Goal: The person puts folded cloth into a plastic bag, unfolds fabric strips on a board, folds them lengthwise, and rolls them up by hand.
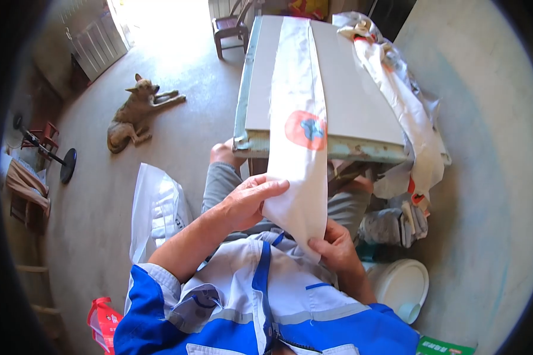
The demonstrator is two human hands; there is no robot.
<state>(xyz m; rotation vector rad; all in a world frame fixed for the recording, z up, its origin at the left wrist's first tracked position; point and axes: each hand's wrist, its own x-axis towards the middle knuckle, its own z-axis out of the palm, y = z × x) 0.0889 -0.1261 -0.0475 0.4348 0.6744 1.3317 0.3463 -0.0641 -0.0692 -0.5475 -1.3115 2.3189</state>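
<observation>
A long white strip of cloth (298,65) runs down the table and over its near edge towards my lap. On it is an orange-red round print with a blue-green mark in the middle. My left hand (256,200) holds the strip's left edge, thumb on top and fingers partly hidden behind. My right hand (336,247) pinches the lower right corner between thumb and fingers. The hanging end is slightly folded between both hands. Beneath the strip lies a pale board (355,89) on the worn table.
More white cloth (391,89) drapes over the table's right side. Grey folded bundles (391,228) and a white bucket (401,287) stand at lower right. To my left is a white sack (160,204). A dog (133,112) lies on the floor; a wooden chair (231,28) stands behind.
</observation>
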